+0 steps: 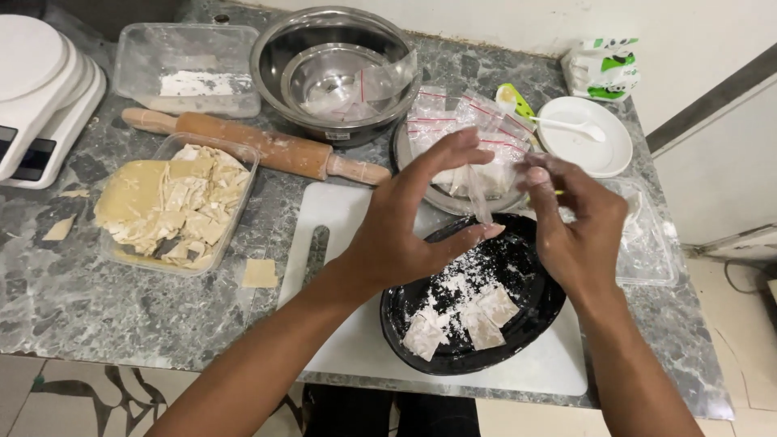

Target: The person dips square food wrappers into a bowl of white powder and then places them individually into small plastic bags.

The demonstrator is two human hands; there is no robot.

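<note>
Hanging between both hands' fingers [473, 235] — small clear bag [479, 194] — above black tray [530, 324].

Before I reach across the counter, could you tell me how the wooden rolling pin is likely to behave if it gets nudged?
The rolling pin is a smooth cylinder lying flat on the stone counter, so it would probably roll rather than slide. It looks like solid wood, likely stiff and fairly heavy. Flour dusts its surface, so it may feel a little slippery.
</note>
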